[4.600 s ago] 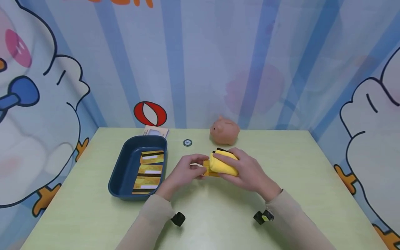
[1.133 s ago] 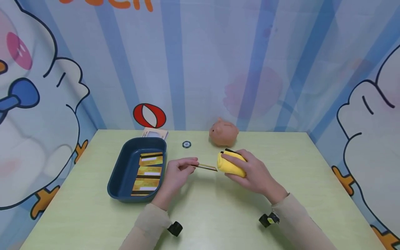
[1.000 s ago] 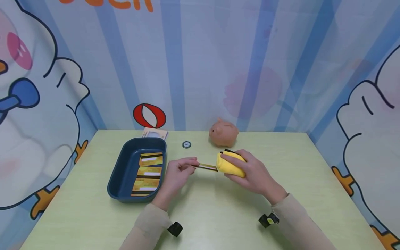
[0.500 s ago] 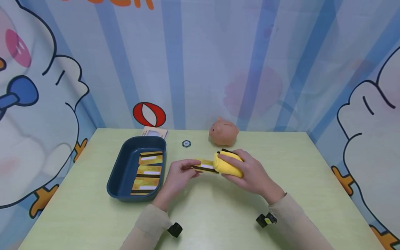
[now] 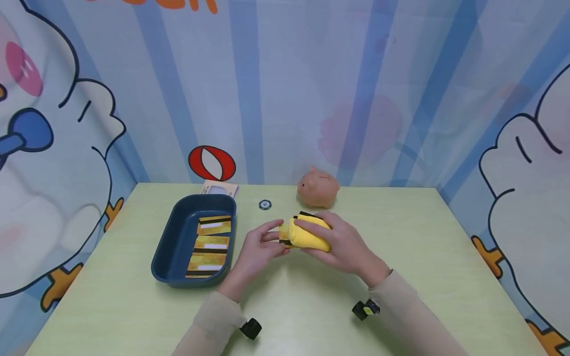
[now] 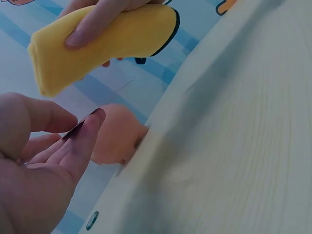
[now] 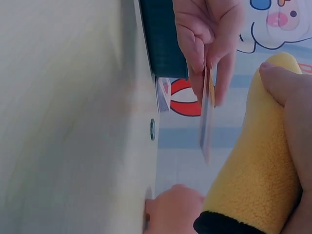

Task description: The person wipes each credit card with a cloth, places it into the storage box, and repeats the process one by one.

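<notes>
In the head view my left hand (image 5: 257, 249) pinches a gold bank card (image 5: 283, 235) with a dark stripe between thumb and fingers, above the table. My right hand (image 5: 349, 244) grips a folded yellow cloth (image 5: 310, 236) with black edging. From the head the cloth overlaps the card's right part, hiding much of it. The right wrist view shows the card (image 7: 206, 122) nearly edge-on, with a gap between it and the cloth (image 7: 258, 165). Left of the hands, a dark blue tray (image 5: 171, 247) holds three similar gold cards (image 5: 207, 263) along its right side.
Behind the hands a pink piggy bank (image 5: 318, 188) stands near the table's back edge. A small round chip (image 5: 264, 204) lies to its left. A pale flat packet (image 5: 227, 189) sits behind the tray, close to the printed curtain (image 5: 285, 99).
The card has turned from nearly edge-on to showing its face in the head view. My right hand has brought the cloth leftward over it, close to my left fingers.
</notes>
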{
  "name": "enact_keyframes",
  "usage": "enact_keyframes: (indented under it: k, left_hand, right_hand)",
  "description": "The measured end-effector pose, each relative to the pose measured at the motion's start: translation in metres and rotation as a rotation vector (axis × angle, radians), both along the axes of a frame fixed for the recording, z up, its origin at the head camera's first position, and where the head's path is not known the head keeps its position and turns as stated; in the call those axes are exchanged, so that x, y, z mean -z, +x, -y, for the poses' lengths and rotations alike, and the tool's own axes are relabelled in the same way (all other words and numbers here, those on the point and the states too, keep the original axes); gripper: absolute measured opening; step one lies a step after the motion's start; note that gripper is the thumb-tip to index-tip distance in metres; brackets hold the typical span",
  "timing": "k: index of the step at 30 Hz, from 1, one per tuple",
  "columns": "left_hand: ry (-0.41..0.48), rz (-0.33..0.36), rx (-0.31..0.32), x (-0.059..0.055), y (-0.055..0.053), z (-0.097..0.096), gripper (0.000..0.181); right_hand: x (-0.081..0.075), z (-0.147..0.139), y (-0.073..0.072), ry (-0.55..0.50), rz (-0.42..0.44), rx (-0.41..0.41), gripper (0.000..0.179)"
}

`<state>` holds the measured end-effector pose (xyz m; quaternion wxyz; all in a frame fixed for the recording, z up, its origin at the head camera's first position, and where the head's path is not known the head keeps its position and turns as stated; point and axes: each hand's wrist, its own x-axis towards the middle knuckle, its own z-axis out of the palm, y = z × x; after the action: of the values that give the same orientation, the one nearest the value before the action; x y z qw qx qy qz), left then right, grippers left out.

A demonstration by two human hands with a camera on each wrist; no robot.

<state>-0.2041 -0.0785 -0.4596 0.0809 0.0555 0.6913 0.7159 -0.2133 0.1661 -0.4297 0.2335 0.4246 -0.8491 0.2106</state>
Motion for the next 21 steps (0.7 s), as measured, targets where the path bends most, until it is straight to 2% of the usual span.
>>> enact_keyframes:
  k: [9, 15, 21]
  left_hand:
    - [0.025, -0.031, 0.044, -0.004, 0.004, -0.006, 0.063]
    - [0.068, -0.022, 0.029, -0.014, 0.01, -0.005, 0.063]
    - [0.097, -0.004, 0.01, -0.023, 0.014, -0.001, 0.062]
  right_hand:
    - [0.002, 0.019, -0.004, 0.057, -0.005, -0.036, 0.061]
    - [0.001, 0.023, -0.002, 0.115, -0.003, 0.001, 0.059]
    - [-0.005, 0.018, -0.001, 0.142, -0.039, 0.011, 0.061]
